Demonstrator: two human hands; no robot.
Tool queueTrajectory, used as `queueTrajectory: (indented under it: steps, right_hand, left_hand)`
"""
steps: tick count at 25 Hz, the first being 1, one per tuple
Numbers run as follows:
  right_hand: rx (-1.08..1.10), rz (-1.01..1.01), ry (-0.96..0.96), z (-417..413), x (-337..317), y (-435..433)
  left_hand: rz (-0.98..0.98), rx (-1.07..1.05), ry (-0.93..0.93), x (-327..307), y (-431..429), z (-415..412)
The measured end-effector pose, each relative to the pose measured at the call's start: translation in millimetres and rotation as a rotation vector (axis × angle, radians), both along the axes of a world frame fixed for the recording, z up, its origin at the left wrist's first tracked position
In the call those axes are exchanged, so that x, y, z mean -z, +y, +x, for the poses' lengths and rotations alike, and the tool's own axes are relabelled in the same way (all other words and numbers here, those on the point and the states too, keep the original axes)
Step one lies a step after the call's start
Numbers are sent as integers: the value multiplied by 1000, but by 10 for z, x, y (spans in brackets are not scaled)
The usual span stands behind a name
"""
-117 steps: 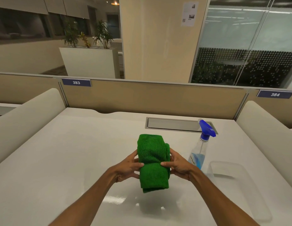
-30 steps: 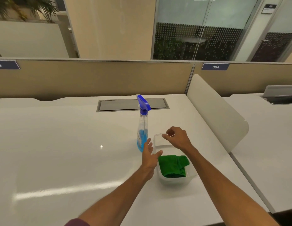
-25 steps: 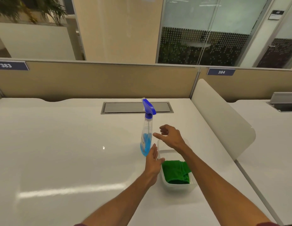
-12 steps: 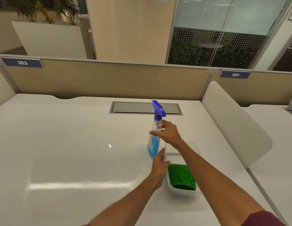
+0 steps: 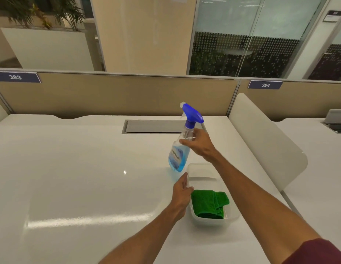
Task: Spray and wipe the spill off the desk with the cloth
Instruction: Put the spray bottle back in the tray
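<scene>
White desk (image 5: 74, 178) — right hand (image 5: 201, 144) grips tilted spray bottle (image 5: 182, 147).

Two bare forearms showing, entering frame from about 6 o'clock and 5 o'clock. Left hand (image 5: 182, 195) and right hand (image 5: 201, 144) wearing no gloves, rings or watch. Edge of a maroon short sleeve (image 5: 316, 251) showing at 5 o'clock on the right upper arm. Left arm showing no sleeve.
</scene>
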State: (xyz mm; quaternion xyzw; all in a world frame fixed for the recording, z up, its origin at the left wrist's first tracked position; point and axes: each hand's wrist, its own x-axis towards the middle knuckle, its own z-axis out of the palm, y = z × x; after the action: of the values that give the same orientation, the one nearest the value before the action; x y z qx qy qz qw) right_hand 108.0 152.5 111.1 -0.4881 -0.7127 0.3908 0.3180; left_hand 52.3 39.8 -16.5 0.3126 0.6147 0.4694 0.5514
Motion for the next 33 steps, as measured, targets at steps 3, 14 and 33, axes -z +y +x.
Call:
queueTrajectory:
  steps: [3,14,33]
  right_hand:
    - [-40,73,24,145,-227,13]
    - [-59,43,99,958,-338,-133]
    - [-53,-131,98,1077,304,-194]
  left_hand:
    - [0,-7,-20,-20,2,-11]
    - [58,-14,-46,-33,-34,-32]
    - [70,38,93,-11,-23,-47]
